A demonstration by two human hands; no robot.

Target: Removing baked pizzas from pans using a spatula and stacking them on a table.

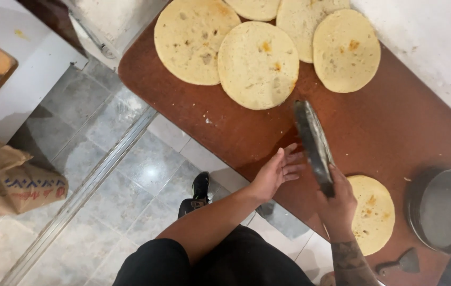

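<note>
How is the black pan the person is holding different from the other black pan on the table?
The right hand holds the flat black pan tilted up on its edge; the round black pan lies flat on the brown table. The held pan looks thin; the resting pan has a raised rim. Both are dark and empty.

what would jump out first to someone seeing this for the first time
The pale round flatbreads clustered at the far end of the reddish-brown table. Next, the right hand gripping a dark flat pan tilted on edge, the left hand open beside it. One more flatbread lies nearby.
</note>
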